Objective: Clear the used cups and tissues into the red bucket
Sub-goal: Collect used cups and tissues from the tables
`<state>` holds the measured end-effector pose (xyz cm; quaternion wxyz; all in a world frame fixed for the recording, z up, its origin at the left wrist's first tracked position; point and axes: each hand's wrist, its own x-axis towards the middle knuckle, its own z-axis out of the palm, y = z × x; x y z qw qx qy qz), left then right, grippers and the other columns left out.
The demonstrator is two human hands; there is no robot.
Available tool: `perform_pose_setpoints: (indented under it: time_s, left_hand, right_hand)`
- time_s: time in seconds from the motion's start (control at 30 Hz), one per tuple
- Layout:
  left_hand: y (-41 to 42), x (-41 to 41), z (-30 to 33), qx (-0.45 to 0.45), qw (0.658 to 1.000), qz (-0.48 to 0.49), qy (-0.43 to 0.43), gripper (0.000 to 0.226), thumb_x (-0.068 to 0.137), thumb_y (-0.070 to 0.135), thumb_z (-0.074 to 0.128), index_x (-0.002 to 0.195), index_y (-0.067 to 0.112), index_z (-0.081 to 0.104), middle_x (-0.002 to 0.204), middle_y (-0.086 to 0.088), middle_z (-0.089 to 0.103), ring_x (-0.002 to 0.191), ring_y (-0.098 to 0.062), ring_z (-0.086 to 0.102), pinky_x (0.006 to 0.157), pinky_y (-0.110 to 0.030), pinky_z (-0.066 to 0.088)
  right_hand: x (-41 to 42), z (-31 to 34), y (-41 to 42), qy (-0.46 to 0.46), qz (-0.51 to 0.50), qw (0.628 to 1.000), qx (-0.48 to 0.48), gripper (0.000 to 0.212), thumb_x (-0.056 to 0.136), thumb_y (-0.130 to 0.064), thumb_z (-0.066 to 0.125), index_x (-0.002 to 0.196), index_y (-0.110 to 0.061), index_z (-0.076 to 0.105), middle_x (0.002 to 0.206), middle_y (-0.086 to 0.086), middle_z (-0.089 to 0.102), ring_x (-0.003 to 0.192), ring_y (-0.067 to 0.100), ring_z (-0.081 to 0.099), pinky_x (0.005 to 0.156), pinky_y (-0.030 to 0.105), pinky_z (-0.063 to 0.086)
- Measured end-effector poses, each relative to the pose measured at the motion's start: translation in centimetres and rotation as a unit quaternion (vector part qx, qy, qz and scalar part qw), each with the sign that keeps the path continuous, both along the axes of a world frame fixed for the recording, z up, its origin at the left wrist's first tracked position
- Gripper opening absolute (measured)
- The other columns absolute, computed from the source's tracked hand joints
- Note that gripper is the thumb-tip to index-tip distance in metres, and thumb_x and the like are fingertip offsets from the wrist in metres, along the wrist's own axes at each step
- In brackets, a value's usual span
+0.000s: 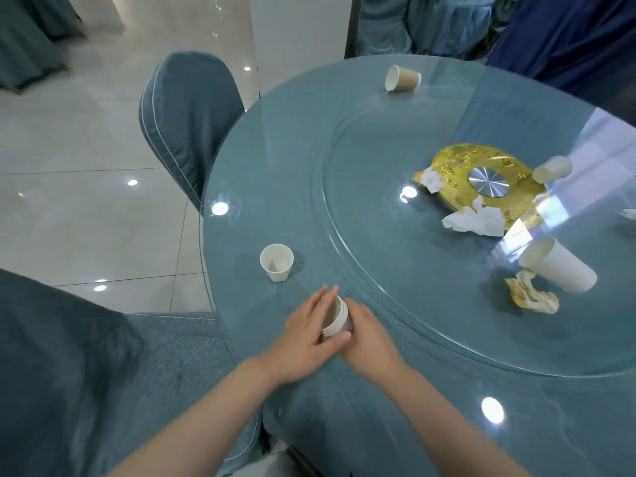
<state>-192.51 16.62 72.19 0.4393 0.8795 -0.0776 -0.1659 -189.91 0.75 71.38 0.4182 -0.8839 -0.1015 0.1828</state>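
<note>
A stack of white paper cups (336, 317) sits between my two hands near the table's front edge. My left hand (306, 339) grips its left side with the thumb over the rim. My right hand (366, 339) holds its right side. A single white cup (276, 262) stands upright just beyond. A brown cup (402, 78) lies tipped at the far edge. Two white cups (559, 266) (551, 169) lie on the glass turntable. Crumpled tissues (473, 221) (531, 296) (430, 179) lie among them. No red bucket is in view.
The round table (275, 187) has a glass turntable (378, 270) with a gold hub (481, 180) at its centre. A blue covered chair (186, 115) stands at the table's left, another (62, 373) at my near left. Another tissue (629, 213) shows at the right edge.
</note>
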Motion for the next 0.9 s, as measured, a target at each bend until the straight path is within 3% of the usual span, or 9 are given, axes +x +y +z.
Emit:
perform_pose_setpoints:
  time_s: [0.1, 0.2, 0.3, 0.37, 0.47, 0.6, 0.7, 0.8, 0.9]
  left_hand:
    - [0.4, 0.6, -0.5, 0.051, 0.998, -0.024, 0.007, 0.075, 0.093, 0.060, 0.043, 0.153, 0.040, 0.002, 0.163, 0.009, -0.002, 0.149, -0.006, -0.002, 0.121, -0.036, 0.005]
    - [1.0, 1.6, -0.7, 0.046, 0.999, -0.012, 0.008, 0.070, 0.094, 0.060, 0.040, 0.153, 0.038, 0.009, 0.163, 0.009, 0.002, 0.149, -0.009, -0.001, 0.122, -0.038, 0.004]
    - [2.1, 3.0, -0.7, 0.020, 0.995, 0.074, -0.061, 0.068, 0.094, 0.052, 0.049, 0.153, 0.031, 0.021, 0.161, 0.007, 0.014, 0.149, -0.011, 0.006, 0.122, -0.037, 0.007]
    - [3.4, 4.4, -0.9, 0.055, 0.980, 0.134, -0.134, 0.067, 0.091, 0.042, 0.060, 0.150, 0.026, 0.032, 0.159, 0.005, 0.025, 0.148, -0.017, 0.015, 0.120, -0.037, 0.010]
    - [5.3, 6.7, -1.3, 0.168, 0.960, 0.152, -0.167, 0.069, 0.087, 0.039, 0.064, 0.148, 0.026, 0.034, 0.158, 0.004, 0.027, 0.148, -0.024, 0.016, 0.119, -0.043, 0.011]
    - [6.4, 8.8, -2.5, 0.285, 0.946, 0.121, -0.092, 0.078, 0.087, 0.046, 0.060, 0.152, 0.027, 0.021, 0.163, -0.001, 0.010, 0.149, -0.033, 0.007, 0.119, -0.048, 0.010]
    - [6.1, 8.7, -3.4, 0.274, 0.952, 0.125, -0.054, 0.076, 0.091, 0.043, 0.057, 0.154, 0.025, 0.017, 0.163, -0.004, 0.006, 0.148, -0.035, 0.006, 0.118, -0.048, 0.015]
    - [5.5, 7.9, -3.8, 0.245, 0.952, 0.141, -0.117, 0.060, 0.094, 0.027, 0.056, 0.148, 0.013, 0.034, 0.155, -0.017, 0.027, 0.140, -0.038, 0.024, 0.116, -0.043, 0.019]
    - [4.8, 7.3, -3.6, 0.216, 0.957, 0.155, -0.114, 0.051, 0.094, 0.021, 0.058, 0.142, 0.011, 0.043, 0.149, -0.018, 0.035, 0.132, -0.040, 0.034, 0.112, -0.044, 0.027]
  right_hand:
    - [-0.1, -0.2, 0.2, 0.014, -0.005, 1.000, 0.003, 0.042, 0.072, -0.044, 0.058, 0.112, -0.037, 0.055, 0.106, -0.017, 0.064, 0.100, 0.002, 0.060, 0.083, 0.034, 0.053]
    - [-0.3, -0.5, 0.4, 0.036, -0.027, 0.999, 0.026, 0.046, 0.067, -0.047, 0.064, 0.112, -0.042, 0.054, 0.108, -0.020, 0.064, 0.098, -0.005, 0.060, 0.081, 0.026, 0.052]
    - [-0.2, -0.4, 0.1, 0.052, -0.057, 0.997, 0.030, 0.038, 0.064, -0.057, 0.069, 0.097, -0.052, 0.051, 0.101, -0.028, 0.063, 0.093, -0.014, 0.057, 0.073, 0.011, 0.046]
    - [-0.3, -0.3, -0.4, 0.062, -0.072, 0.995, 0.032, 0.036, 0.062, -0.059, 0.070, 0.092, -0.056, 0.049, 0.098, -0.036, 0.060, 0.093, -0.018, 0.054, 0.070, 0.007, 0.042]
    - [-0.5, -0.6, -1.4, 0.081, -0.091, 0.992, 0.035, 0.035, 0.064, -0.056, 0.073, 0.091, -0.053, 0.051, 0.096, -0.035, 0.061, 0.092, -0.018, 0.055, 0.072, 0.011, 0.042]
    - [-0.8, -1.1, -2.3, 0.103, -0.105, 0.988, 0.038, 0.038, 0.068, -0.049, 0.077, 0.097, -0.046, 0.053, 0.101, -0.023, 0.064, 0.094, -0.008, 0.058, 0.080, 0.021, 0.047]
    - [-1.1, -1.3, -3.0, 0.110, -0.107, 0.987, 0.044, 0.038, 0.069, -0.048, 0.078, 0.097, -0.048, 0.052, 0.101, -0.024, 0.064, 0.095, -0.009, 0.058, 0.080, 0.019, 0.046]
    - [-1.7, -1.6, -3.9, 0.115, -0.117, 0.985, 0.048, 0.039, 0.067, -0.050, 0.077, 0.096, -0.051, 0.051, 0.103, -0.025, 0.064, 0.097, -0.009, 0.058, 0.085, 0.021, 0.048]
    - [-2.4, -2.0, -4.9, 0.120, -0.126, 0.983, 0.051, 0.040, 0.067, -0.049, 0.077, 0.098, -0.048, 0.052, 0.104, -0.023, 0.064, 0.098, -0.006, 0.059, 0.087, 0.024, 0.049]
